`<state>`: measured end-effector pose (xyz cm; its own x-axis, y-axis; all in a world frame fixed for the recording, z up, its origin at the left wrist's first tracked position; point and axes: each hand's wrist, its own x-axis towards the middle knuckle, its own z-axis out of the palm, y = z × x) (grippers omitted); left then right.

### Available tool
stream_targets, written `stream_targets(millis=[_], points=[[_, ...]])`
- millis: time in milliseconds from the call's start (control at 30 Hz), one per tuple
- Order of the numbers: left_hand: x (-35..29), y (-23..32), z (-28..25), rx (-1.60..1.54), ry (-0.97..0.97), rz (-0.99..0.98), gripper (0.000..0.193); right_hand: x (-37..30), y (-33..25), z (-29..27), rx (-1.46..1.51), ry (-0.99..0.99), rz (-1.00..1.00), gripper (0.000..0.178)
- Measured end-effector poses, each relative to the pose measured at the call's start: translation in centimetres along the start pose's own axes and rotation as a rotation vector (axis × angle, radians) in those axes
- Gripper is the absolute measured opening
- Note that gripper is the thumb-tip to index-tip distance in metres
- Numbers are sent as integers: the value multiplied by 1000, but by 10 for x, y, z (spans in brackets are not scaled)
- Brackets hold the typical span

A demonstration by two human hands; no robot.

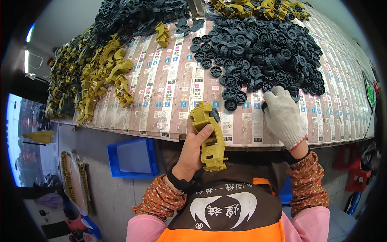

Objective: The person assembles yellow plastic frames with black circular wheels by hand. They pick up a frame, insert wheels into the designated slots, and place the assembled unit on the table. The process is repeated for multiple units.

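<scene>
My bare left hand (192, 150) is wrapped round a yellow plastic toy vehicle chassis (213, 149), held upright just off the table's near edge with the thumb across its front. A black wheel (214, 115) sits on the chassis's upper right side. My right hand (282, 117), in a white knitted glove, is at the near edge of a heap of black toy wheels (262, 48). Its fingers are curled in, and the dark edge of a wheel (264, 107) shows beside the thumb; the rest of that wheel is hidden by the glove.
Loose yellow chassis parts (109, 68) lie along the table's left side, beside a pile of yellow-and-black pieces (62, 80). More black parts (129, 18) are heaped at the back. Printed paper covers the table (161, 92). A blue bin (133, 158) and red stools (356, 177) stand below.
</scene>
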<state>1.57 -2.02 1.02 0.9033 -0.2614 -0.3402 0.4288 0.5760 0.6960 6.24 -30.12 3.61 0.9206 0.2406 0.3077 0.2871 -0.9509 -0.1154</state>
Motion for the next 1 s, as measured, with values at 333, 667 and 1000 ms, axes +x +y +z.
stream_targets(millis=[333,667,1000], points=[[4,-9,6,-29,59,152,40,-47,-82,-22,991,-230,228,21],[5,-13,12,67,142,351,57,-68,-103,-14,1072,-220,169,41],[4,-16,20,350,226,651,87,-76,-114,-17,863,-163,45,55]])
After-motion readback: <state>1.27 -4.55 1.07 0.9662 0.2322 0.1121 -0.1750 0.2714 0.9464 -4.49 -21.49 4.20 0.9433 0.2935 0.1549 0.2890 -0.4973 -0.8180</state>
